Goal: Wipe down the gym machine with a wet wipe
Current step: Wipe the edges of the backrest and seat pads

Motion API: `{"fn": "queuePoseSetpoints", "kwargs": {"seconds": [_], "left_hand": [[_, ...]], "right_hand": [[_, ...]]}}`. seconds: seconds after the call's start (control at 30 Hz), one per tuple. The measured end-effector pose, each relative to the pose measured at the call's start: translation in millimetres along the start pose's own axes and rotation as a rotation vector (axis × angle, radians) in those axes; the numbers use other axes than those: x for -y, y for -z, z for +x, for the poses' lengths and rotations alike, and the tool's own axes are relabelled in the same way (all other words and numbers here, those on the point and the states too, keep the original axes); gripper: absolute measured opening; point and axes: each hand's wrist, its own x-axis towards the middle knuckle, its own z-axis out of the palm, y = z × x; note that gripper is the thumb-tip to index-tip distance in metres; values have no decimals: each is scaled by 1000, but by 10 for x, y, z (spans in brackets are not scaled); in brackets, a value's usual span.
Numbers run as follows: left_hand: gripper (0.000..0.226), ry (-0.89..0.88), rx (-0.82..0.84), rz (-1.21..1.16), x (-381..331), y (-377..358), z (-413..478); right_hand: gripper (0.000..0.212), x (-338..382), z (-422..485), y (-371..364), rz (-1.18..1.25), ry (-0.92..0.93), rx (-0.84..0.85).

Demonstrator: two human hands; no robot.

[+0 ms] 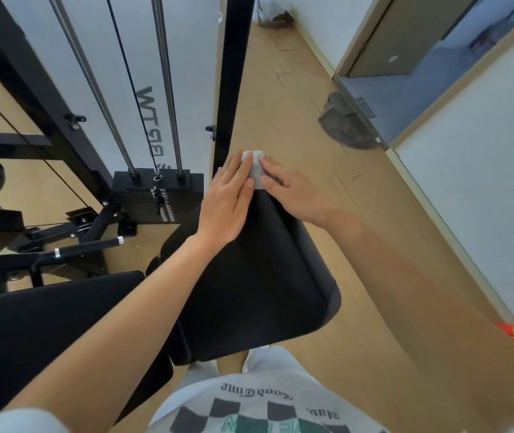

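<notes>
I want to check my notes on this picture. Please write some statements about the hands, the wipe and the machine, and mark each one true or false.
1. The left hand and the right hand both press the wipe with straight fingers. True.
2. The weight stack stands left of the black pad. True.
3. The wipe lies on the weight stack. False: it lies on the black pad.
4. The wipe is blue. False: it is white.

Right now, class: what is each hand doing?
Left hand: open, pressing the wipe onto the pad.
Right hand: open, pressing the same wipe.
</notes>
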Motion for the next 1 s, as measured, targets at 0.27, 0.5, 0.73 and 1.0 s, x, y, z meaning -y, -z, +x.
{"fn": "queuePoseSetpoints", "kwargs": {"seconds": [0.27, 0.5, 0.73, 1.0], "left_hand": [[55, -84, 30, 1, -129, -80, -475], [51, -231, 67, 12, -363, -273, -1249], [42, -430, 113, 100, -480, -312, -1770], [42, -501, 84, 77, -593, -379, -1849]], "right_hand": [[54, -190, -585, -107, 51, 38, -54], [52, -425, -1571, -378, 92, 16, -191], [48, -610, -2276, -972, 35, 46, -532], [40, -604, -2357, -1119, -48, 45, -794]]}}
